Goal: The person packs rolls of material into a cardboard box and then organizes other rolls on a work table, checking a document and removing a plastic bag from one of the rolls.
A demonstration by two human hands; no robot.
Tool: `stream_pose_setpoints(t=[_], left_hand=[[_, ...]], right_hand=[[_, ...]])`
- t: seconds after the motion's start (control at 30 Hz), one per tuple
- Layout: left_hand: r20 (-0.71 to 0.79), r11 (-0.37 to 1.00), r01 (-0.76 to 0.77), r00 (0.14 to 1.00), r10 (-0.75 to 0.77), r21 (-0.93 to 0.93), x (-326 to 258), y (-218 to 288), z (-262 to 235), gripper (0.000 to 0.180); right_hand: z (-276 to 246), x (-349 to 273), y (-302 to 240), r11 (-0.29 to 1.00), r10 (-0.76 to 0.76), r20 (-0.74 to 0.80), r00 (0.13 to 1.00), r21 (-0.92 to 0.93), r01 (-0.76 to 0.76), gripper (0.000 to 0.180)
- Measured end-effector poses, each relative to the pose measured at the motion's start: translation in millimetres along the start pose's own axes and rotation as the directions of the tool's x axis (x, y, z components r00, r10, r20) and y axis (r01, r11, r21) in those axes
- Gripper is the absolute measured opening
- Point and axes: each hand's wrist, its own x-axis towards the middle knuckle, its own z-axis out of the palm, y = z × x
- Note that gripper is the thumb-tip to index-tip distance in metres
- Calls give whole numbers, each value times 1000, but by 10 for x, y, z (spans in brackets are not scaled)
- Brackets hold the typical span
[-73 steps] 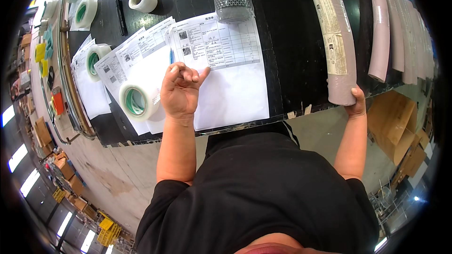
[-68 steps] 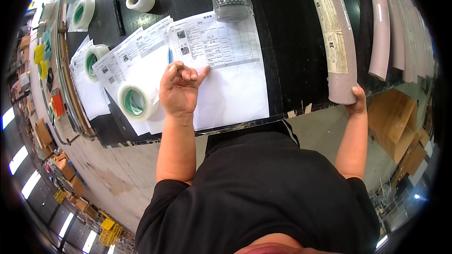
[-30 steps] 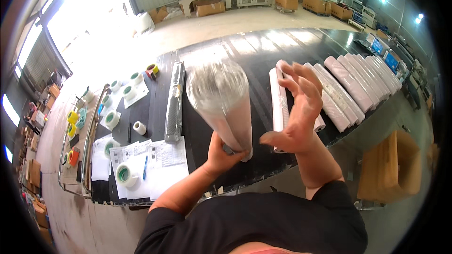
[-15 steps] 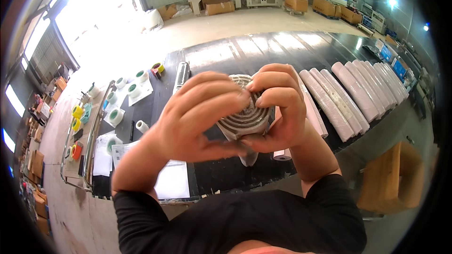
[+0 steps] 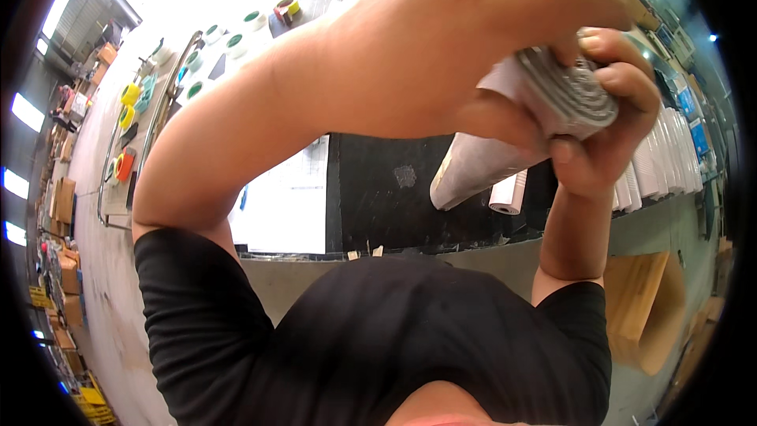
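the rolled tube [image 5: 505, 150] is held up at 2 o'clock, its coiled end clamped by the left hand [image 5: 441, 39] and right hand [image 5: 607, 134]; layers probably best kept squared, squeezed evenly.

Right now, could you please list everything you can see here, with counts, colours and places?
Rolled tube: one, white wrap with grey layered end, held up in both hands.
Tubes: several, white, lying in a row on the table's right.
Short roll: one, white, under the held tube.
Table: one, black top.
Paper sheets: a few, white, table's near edge.
Tape rolls: several, white, yellow, orange, far left.
Cardboard: brown, lower right.
Left hand: over the tube's end.
Right hand: gripping the tube's end.
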Motion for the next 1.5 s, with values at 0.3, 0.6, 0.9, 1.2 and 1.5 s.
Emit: stream_pose_setpoints(t=[0.3,0.6,0.9,1.2,1.5], left_hand=[[150,988,126,979,-139,92,100,-18,-9,78],[497,871,273,734,-463,408,645,283,-124,70],[571,800,339,566,-594,495,712,442,-223,62],[585,769,358,502,-637,530,767,521,-247,55],[593,749,374,457,-662,547,804,550,-265,48]], right_hand=[[-84,-3,83,995,-41,22,999,-93,43,71],[-1159,322,514,916,336,361,870,-339,-214,55],[-1033,461,328,892,453,460,764,-244,-382,46],[-952,498,206,891,453,474,755,-207,-405,37],[-863,444,17,894,438,467,768,-137,-427,28]])
